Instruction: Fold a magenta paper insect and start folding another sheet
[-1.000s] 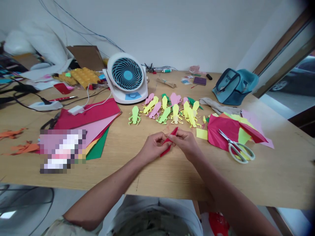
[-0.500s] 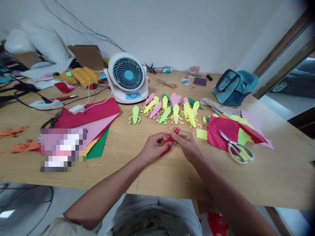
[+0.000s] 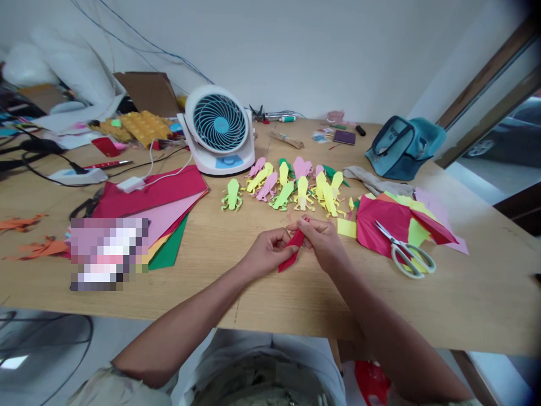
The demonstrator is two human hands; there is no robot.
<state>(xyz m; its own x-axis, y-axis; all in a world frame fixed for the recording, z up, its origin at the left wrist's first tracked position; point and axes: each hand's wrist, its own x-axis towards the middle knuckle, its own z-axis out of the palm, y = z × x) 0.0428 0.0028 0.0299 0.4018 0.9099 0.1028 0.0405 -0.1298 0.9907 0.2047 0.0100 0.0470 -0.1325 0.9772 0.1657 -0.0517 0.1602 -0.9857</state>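
Observation:
A narrow piece of folded red paper (image 3: pixel 289 261) is held between both hands, low over the middle of the table. My left hand (image 3: pixel 268 248) pinches its left side, with the thumb lying across it. At its upper end my right hand (image 3: pixel 320 237) grips it between thumb and fingers, which partly hide that tip. Just beyond the hands stand several folded paper figures with legs, among them a light green one (image 3: pixel 232 195), a pink one (image 3: pixel 267 187) and a yellow one (image 3: pixel 302 193).
Scissors (image 3: pixel 401 248) lie on crumpled red paper (image 3: pixel 376 228) to the right, near a small yellow sheet (image 3: pixel 346 228). Coloured paper sheets (image 3: pixel 169 256) are stacked left, beside orange paper figures (image 3: pixel 44 247). A fan (image 3: pixel 220 127) and a blue bag (image 3: pixel 399 149) stand farther back.
The red paper has turned slightly, and more of its lower part shows below my left thumb. My right fingers have shifted a little at its upper end. The view has tilted slightly.

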